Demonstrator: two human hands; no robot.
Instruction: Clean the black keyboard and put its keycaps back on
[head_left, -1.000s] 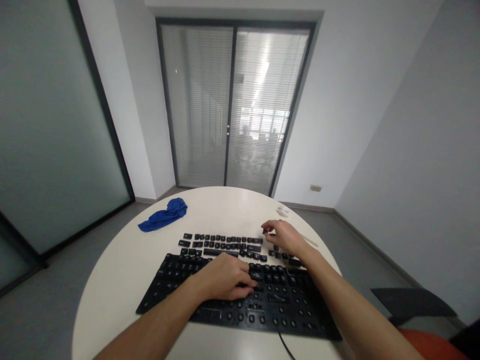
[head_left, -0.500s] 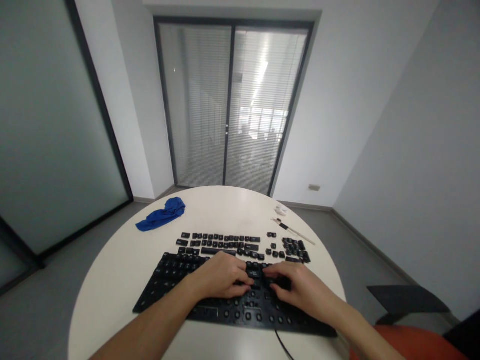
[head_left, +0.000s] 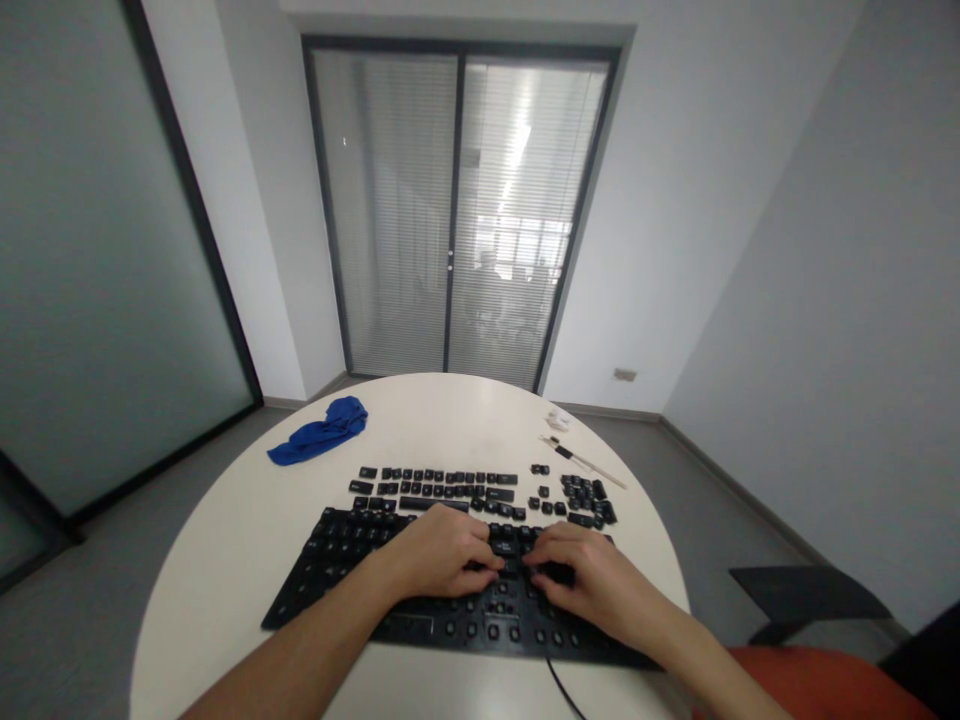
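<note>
A black keyboard (head_left: 330, 555) lies near the front of the round table, some of its key positions bare of caps. Over its middle rests my left hand (head_left: 442, 552), fingers curled and tips touching the keyboard. Just to its right, my right hand (head_left: 581, 565) has thumb and fingers bent close together at the keys. Whatever is between those fingertips is too small and dark to make out. Loose black keycaps (head_left: 439, 476) lie in rows behind the keyboard, among them a long space bar (head_left: 433, 504). More keycaps (head_left: 585, 492) are grouped at the right.
On the round table (head_left: 202, 560), a blue cloth (head_left: 322, 432) lies at the back left. A thin brush-like stick (head_left: 589, 463) and a small whitish item (head_left: 557, 420) are at the back right. A cable (head_left: 561, 685) runs toward me. A red and black chair (head_left: 810, 680) stands right.
My right hand's thumb and fingertips have drawn closer together and shifted slightly toward the left hand. The left hand stays in place on the keyboard. The view has shifted a little.
</note>
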